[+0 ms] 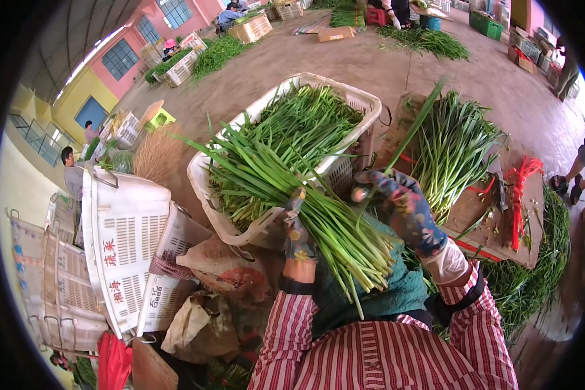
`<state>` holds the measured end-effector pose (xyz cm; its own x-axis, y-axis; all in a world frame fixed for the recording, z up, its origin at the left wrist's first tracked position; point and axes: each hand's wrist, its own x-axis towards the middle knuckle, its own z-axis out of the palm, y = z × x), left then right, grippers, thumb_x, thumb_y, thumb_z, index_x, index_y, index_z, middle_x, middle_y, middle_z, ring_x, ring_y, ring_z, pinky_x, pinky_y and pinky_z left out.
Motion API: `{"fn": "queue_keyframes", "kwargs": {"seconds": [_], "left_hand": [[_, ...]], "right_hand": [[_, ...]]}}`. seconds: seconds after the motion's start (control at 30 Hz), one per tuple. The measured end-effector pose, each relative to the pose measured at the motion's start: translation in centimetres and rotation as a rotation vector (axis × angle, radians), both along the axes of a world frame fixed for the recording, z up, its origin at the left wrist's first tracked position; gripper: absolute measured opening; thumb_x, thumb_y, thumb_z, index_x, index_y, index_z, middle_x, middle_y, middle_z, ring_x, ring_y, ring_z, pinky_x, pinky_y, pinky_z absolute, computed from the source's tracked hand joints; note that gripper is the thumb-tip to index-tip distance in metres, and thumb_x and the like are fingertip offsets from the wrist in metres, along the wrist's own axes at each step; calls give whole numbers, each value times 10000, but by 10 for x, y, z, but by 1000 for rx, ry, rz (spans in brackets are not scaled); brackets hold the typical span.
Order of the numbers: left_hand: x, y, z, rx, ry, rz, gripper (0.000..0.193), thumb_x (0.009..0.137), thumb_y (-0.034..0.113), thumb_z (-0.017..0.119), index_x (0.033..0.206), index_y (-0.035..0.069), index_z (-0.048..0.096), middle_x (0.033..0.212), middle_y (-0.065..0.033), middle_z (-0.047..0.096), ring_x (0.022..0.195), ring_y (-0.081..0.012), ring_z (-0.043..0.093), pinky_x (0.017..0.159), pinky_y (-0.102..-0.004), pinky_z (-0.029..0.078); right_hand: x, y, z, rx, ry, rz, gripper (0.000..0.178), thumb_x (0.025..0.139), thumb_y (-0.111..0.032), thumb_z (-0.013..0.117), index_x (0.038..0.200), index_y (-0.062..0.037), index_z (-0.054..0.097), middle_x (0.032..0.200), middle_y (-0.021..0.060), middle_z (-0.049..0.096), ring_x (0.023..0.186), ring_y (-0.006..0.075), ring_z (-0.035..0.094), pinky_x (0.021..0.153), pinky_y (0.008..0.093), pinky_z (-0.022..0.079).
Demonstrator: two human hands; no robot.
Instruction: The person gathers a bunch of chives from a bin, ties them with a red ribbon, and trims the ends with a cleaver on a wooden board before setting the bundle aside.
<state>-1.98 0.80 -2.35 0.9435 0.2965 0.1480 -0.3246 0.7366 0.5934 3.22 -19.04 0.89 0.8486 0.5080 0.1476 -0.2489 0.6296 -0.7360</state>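
Note:
My left hand, in a blue flowered glove, is closed round a thick bunch of garlic chives. The bunch slants across my lap, pale stem ends towards me, leaves over the crate. To its right, my right hand, gloved alike, pinches a single long green stalk that points up and away. Ahead stands a white plastic crate full of loose greens. A teal cloth covers my lap beneath the stems.
At right, a low board carries a heap of greens and red ties. More greens lie on the floor beyond it. Stacked white crates and a sack stand at left. Other people work farther off.

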Motion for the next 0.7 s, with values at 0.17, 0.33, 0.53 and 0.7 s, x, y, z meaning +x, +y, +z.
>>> {"fn": "queue_keyframes", "kwargs": {"seconds": [0.17,0.33,0.53,0.7], "left_hand": [[-8,5,-1,202,138,89,361,906,257,422,1201,53,457,1027,-81,571,827,-179,586,710,-313,519],[-3,8,-2,403,86,217,289,913,272,386,1033,45,519,935,-76,591,774,-193,590,714,-326,513],[-2,56,-15,-164,-32,92,312,880,283,428,1042,40,539,976,-93,595,840,-219,584,783,-370,487],[4,82,-14,449,107,483,341,885,331,420,1013,45,553,993,-112,598,865,-253,571,803,-402,467]], "right_hand": [[-40,-14,50,-80,114,-25,339,875,-277,530,1051,11,557,893,57,614,773,130,593,710,277,493],[-47,-28,32,-16,-55,-72,247,827,-197,608,967,3,572,820,63,603,619,143,545,576,297,451],[-80,-109,12,-33,-110,64,261,812,-180,615,890,66,575,824,174,627,547,179,576,522,273,449],[-105,-206,-9,-1624,-818,225,319,721,-165,703,930,39,577,835,120,643,545,183,583,540,302,469]]}}
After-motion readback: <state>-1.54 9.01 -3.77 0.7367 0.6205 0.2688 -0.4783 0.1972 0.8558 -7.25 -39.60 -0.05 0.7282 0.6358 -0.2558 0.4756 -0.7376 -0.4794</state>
